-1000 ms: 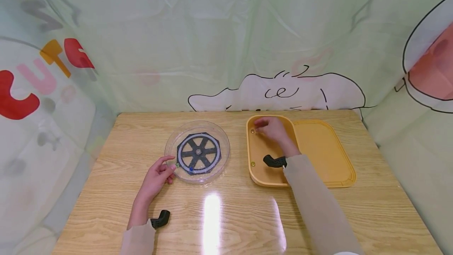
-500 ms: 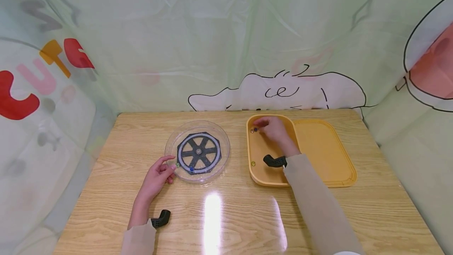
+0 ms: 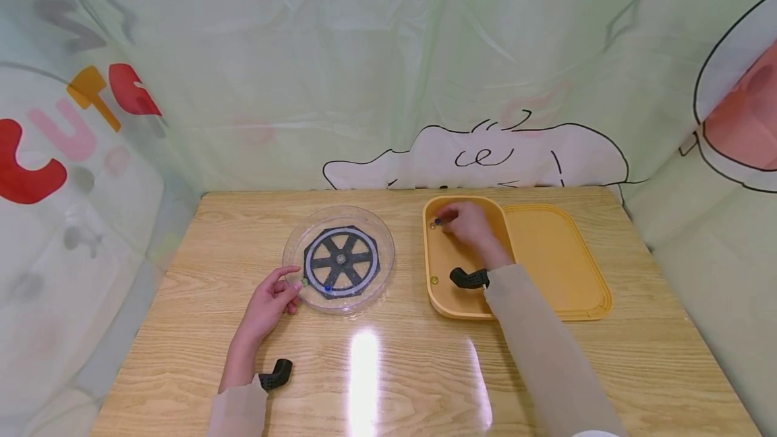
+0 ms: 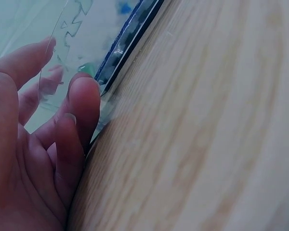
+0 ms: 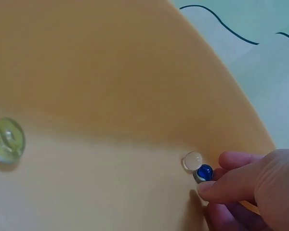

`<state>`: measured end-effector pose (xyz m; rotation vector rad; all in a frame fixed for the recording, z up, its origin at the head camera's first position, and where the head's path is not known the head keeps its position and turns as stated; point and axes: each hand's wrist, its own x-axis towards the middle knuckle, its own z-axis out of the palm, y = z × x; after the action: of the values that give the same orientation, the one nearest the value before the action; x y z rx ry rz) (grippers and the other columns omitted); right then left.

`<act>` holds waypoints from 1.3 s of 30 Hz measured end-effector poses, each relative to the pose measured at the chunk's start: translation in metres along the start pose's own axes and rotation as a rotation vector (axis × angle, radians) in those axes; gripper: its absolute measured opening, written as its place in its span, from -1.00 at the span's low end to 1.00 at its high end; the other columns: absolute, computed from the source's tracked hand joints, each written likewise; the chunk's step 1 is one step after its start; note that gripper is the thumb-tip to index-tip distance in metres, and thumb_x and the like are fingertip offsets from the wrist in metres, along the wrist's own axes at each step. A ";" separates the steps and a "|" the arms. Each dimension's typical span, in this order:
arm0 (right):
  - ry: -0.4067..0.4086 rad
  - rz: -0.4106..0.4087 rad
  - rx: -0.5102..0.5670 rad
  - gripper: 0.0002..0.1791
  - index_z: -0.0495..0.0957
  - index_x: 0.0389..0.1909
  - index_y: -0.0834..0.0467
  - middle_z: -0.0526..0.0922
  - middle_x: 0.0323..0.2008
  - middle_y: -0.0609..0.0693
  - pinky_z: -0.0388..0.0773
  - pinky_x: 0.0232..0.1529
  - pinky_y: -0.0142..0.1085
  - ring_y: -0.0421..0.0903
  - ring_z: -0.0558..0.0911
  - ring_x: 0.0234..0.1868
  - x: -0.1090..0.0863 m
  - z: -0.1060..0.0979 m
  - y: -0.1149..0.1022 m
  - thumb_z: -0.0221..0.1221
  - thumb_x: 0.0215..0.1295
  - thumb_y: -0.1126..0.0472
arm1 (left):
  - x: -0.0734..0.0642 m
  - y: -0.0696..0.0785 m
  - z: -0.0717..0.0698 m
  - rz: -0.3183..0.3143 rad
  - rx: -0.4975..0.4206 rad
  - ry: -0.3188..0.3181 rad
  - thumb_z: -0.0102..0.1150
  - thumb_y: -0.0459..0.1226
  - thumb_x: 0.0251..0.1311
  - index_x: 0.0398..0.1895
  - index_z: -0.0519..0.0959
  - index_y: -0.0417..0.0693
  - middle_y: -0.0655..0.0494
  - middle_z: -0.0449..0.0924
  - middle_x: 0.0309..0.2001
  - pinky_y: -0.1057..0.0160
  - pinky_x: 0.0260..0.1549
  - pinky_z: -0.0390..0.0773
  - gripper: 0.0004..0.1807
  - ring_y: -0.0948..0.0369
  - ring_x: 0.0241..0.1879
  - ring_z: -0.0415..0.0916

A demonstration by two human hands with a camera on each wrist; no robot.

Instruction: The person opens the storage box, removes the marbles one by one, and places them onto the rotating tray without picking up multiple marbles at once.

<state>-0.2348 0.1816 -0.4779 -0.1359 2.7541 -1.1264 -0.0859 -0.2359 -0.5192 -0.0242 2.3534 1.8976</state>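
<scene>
My left hand (image 3: 267, 303) grips the near left rim of a clear round dish (image 3: 386, 235), thumb and fingers at its edge. In the dish lie a wheel-shaped black and grey piece (image 3: 341, 260), a green marble (image 3: 305, 282) close to the thumb and a blue marble (image 3: 328, 288). My right hand (image 3: 469, 222) reaches into a deep yellow tray (image 3: 427, 248). There its thumb and a finger pinch a second blue marble (image 5: 203, 172), right beside a clear marble (image 5: 192, 161) near the tray wall. A yellow-green marble (image 5: 7, 140) sits apart from them.
A flat yellow lid-like tray (image 3: 555, 261) adjoins the deep one on its right. Both stand with the dish on a wooden table (image 3: 413, 369). A printed cloth (image 3: 364, 73) hangs behind the table's far edge.
The blue marble in the yellow tray, hidden a second ago, now shows at my right fingertips beside the clear one. My right fingers have shifted slightly; the left hand stays put.
</scene>
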 end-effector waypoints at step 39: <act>-0.090 -0.032 -0.001 -0.80 0.71 -0.10 0.24 0.72 -0.14 0.11 0.49 -0.03 -0.13 0.05 0.59 -0.11 -0.003 -0.012 -0.021 0.29 0.25 0.39 | -0.010 0.034 0.001 -0.034 0.005 -0.021 0.14 -0.35 0.40 0.29 0.42 -0.27 -0.26 0.52 -0.42 0.24 -0.43 0.59 -0.57 0.06 -0.54 0.51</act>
<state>-0.2333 0.1756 -0.4545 -0.2260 2.6831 -1.0987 -0.0792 -0.2277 -0.4852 -0.0435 2.3294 1.8671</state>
